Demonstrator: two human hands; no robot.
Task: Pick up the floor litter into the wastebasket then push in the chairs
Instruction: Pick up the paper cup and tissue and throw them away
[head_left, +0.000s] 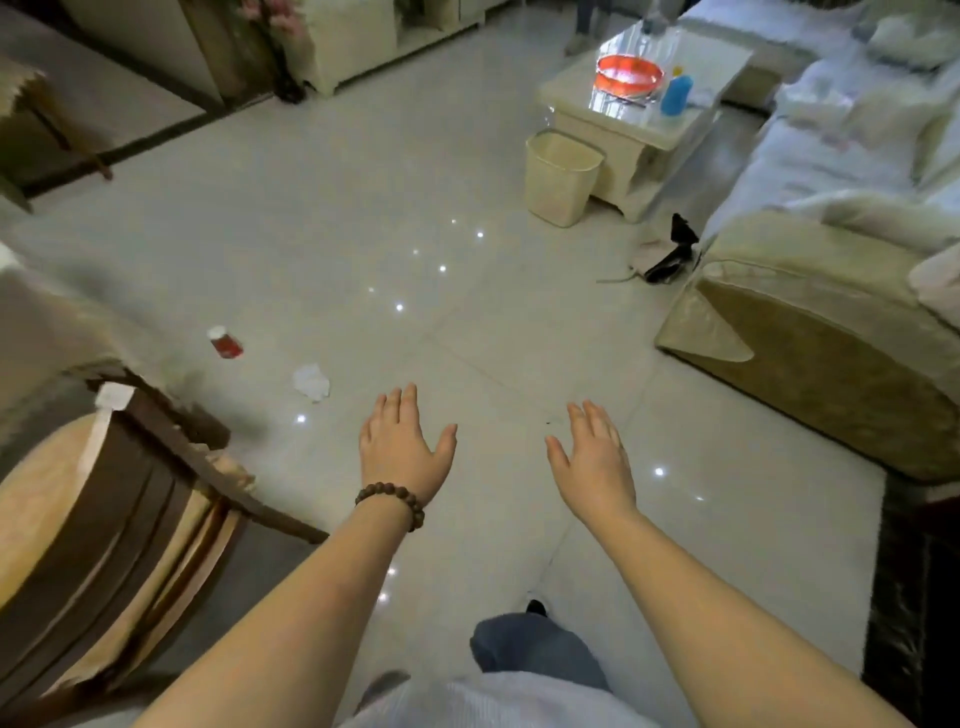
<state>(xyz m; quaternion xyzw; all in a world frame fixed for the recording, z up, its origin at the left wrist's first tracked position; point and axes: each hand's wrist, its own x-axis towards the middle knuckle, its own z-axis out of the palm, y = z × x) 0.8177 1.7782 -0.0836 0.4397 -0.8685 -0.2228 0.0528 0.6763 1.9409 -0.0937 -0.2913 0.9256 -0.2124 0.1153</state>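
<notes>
**Both hands open over floor, litter not yet picked up**

Left hand (405, 447) stretched forward, palm down, fingers spread, empty; bead bracelet (390, 500) on wrist. Right hand (595, 460) likewise flat, fingers apart, holding nothing. Both held out over pale tiled floor (467, 322), apart from each other.

Crumpled white tissue (311, 383) on floor just ahead-left of left hand, not touched. Red bottle with white cap (225, 341) lying on its side farther left, near tissue. Cream wastebasket (562, 178) upright, well ahead, just beside low bench (644, 130). On bench: red bowl (629, 73), blue bottle (676, 95). Dark item and cord (670, 257) on floor by sofa (810, 332) corner, too unclear to identify.

Wooden chair (119, 525) at left edge, close to left forearm, not touched. Jeans-clad knee (535, 649) visible below between arms.
</notes>
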